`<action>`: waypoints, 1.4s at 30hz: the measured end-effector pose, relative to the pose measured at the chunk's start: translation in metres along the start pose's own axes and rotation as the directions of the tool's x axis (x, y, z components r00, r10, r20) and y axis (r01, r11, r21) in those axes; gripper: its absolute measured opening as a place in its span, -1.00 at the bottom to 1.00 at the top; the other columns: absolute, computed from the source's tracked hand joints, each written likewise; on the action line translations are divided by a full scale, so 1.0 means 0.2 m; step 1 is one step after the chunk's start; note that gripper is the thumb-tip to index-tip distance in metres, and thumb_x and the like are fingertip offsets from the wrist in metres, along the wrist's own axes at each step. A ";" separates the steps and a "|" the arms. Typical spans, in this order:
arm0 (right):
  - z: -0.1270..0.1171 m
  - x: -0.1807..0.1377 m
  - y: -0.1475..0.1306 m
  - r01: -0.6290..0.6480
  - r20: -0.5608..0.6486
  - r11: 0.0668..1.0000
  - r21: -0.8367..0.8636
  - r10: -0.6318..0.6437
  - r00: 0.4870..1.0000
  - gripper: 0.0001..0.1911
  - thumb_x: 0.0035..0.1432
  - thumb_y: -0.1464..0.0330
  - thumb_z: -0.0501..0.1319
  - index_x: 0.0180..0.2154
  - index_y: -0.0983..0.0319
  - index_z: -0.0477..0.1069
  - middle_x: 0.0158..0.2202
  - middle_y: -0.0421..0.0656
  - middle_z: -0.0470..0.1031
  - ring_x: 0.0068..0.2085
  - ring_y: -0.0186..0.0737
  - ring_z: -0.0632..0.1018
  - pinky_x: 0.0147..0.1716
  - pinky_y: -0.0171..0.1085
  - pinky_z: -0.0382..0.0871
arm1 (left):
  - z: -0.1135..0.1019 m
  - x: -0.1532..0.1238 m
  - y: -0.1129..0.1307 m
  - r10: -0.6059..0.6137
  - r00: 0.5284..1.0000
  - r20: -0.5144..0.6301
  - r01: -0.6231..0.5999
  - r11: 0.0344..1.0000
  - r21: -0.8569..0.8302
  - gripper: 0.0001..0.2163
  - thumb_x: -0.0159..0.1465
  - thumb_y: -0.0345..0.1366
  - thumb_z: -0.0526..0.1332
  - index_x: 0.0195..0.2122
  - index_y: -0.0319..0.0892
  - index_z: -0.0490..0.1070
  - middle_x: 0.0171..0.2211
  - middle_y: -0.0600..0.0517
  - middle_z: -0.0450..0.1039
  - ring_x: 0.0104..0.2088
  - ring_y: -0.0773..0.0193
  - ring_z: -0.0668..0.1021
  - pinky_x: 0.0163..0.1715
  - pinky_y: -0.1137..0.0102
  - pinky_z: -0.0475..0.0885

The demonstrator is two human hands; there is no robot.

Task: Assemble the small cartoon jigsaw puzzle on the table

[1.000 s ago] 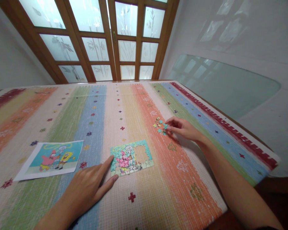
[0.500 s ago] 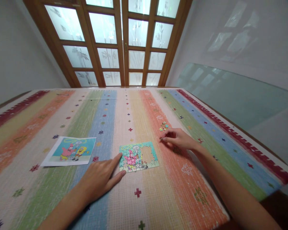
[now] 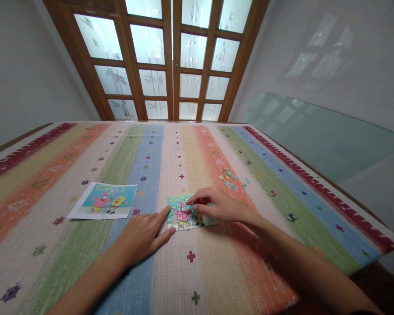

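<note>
A small jigsaw puzzle (image 3: 178, 215), with a pink and a teal cartoon figure on it, lies flat on the striped tablecloth (image 3: 170, 271). My left hand (image 3: 142, 234) rests at its left side, thumb and index finger spread and touching the edge. Over the puzzle's right part is my right hand (image 3: 218, 204), thumb and fingers pinched together on a puzzle piece that the fingers mostly hide. This hand also covers much of the puzzle's right half. Loose puzzle pieces (image 3: 230, 185) are scattered beyond it on the orange and white stripes.
To the left lies a printed picture sheet (image 3: 100, 202) with the same cartoon figures. Wooden doors (image 3: 171, 94) with frosted panes stand past the table's far edge. A glass panel (image 3: 315, 131) leans along the wall on the right.
My right hand has moved left from beside the loose pieces to above the puzzle, uncovering more of the pile. My left hand keeps its place at the puzzle's edge. The view has shifted slightly.
</note>
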State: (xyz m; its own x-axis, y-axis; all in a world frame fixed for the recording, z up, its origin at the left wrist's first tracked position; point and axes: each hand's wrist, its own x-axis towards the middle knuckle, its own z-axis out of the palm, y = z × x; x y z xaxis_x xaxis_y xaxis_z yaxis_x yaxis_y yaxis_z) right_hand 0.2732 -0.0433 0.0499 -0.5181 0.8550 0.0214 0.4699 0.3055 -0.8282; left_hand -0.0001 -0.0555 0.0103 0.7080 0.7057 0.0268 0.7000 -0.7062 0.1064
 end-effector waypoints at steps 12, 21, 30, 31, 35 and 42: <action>0.22 0.10 -0.03 -0.063 -0.008 0.997 -0.049 0.063 0.998 -0.83 0.13 0.51 0.34 -0.18 0.30 0.60 -0.43 -0.20 0.56 -0.41 -0.34 0.51 -0.37 -0.37 0.32 | 0.02 0.00 -0.01 0.011 0.999 -0.052 -0.012 1.000 -0.024 -0.45 0.50 0.02 -0.06 0.27 -0.33 0.27 -0.15 -0.26 0.65 -0.21 -0.13 0.70 -0.27 0.10 0.54; 0.25 0.11 -0.03 0.046 -0.052 0.962 -0.267 -0.062 0.997 -0.84 0.10 0.54 0.39 -0.24 0.26 0.61 -0.32 -0.17 0.52 -0.30 -0.29 0.47 -0.21 -0.30 0.30 | 0.01 0.00 0.00 -0.003 1.000 -0.015 0.003 1.000 -0.014 -0.46 0.49 0.02 -0.04 0.27 -0.32 0.27 -0.13 -0.27 0.64 -0.18 -0.12 0.70 -0.23 0.08 0.57; 0.26 0.10 -0.04 0.050 -0.037 0.935 -0.350 -0.068 0.997 -0.91 0.17 0.49 0.38 -0.26 0.22 0.63 -0.28 -0.14 0.45 -0.20 -0.23 0.45 -0.16 -0.26 0.28 | 0.00 0.00 0.01 -0.001 1.000 -0.004 0.001 1.000 0.010 -0.45 0.50 0.02 -0.09 0.27 -0.34 0.26 -0.14 -0.27 0.64 -0.20 -0.13 0.70 -0.26 0.07 0.57; 0.26 0.10 -0.04 0.058 -0.037 0.929 -0.365 -0.076 0.996 -0.91 0.18 0.49 0.36 -0.25 0.22 0.62 -0.27 -0.13 0.45 -0.19 -0.22 0.45 -0.15 -0.26 0.28 | 0.00 0.00 0.01 0.001 1.000 -0.011 -0.001 1.000 0.011 -0.45 0.50 0.02 -0.10 0.26 -0.34 0.26 -0.14 -0.26 0.64 -0.21 -0.11 0.70 -0.27 0.09 0.57; 0.26 0.09 -0.04 0.065 -0.042 0.906 -0.418 -0.091 0.995 -0.95 0.21 0.44 0.36 -0.25 0.24 0.61 -0.26 -0.11 0.44 -0.18 -0.19 0.44 -0.14 -0.23 0.28 | 0.00 0.01 0.01 0.009 0.999 -0.049 -0.008 1.000 0.014 -0.46 0.50 0.02 -0.11 0.25 -0.31 0.28 -0.17 -0.24 0.65 -0.24 -0.05 0.70 -0.29 0.17 0.55; 0.27 0.08 -0.05 0.088 -0.029 0.881 -0.465 -0.114 0.993 -0.92 0.25 0.36 0.35 -0.21 0.20 0.60 -0.24 -0.11 0.43 -0.15 -0.16 0.43 -0.14 -0.21 0.29 | 0.00 0.00 0.00 0.016 0.997 -0.074 -0.015 1.000 0.010 -0.47 0.50 0.03 -0.10 0.24 -0.28 0.29 -0.19 -0.21 0.66 -0.25 -0.03 0.70 -0.30 0.21 0.53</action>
State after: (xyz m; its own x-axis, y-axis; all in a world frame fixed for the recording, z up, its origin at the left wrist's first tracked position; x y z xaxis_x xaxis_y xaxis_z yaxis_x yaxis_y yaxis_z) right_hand 0.2219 -0.0545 0.0290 -0.5475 0.8264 0.1316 0.7009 0.5388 -0.4673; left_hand 0.0011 -0.0556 0.0102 0.7103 0.6965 0.1019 0.6899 -0.7175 0.0958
